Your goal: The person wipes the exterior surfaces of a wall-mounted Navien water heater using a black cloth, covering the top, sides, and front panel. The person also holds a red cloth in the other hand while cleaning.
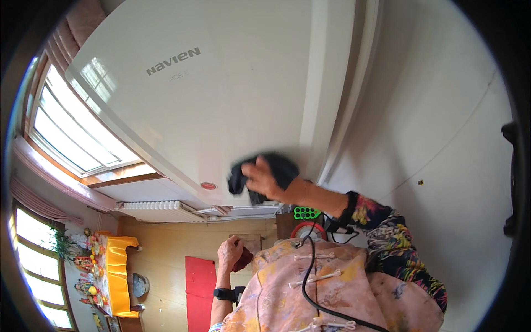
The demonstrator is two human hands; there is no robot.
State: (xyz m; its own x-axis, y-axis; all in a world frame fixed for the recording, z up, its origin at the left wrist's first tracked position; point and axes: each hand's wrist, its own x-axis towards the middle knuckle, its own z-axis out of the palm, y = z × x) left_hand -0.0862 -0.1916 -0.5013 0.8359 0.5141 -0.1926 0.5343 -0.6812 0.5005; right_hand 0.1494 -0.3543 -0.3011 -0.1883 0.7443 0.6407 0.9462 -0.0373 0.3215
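A white wall-mounted Navien boiler (pixel 249 95) with a glossy front cover fills the upper middle of the head view. Near its lower edge my right hand (pixel 265 180) presses a dark cloth (pixel 280 168) against the cover; hand and cloth are blurred. Left of the cloth, a small red oval badge (pixel 208 186) sits on the cover. Lower down, beside my body, my left hand (pixel 230 251) is closed around a dark red cloth (pixel 243 260), which is partly hidden by the fingers.
Below the boiler run white pipes (pixel 244 215) beside a white radiator (pixel 151 210). A green holder with round holes (pixel 306 213) and a red-rimmed round object (pixel 309 230) stand near my body. A black cable (pixel 309 282) crosses my apron. At left is a yellow-draped table (pixel 120 276).
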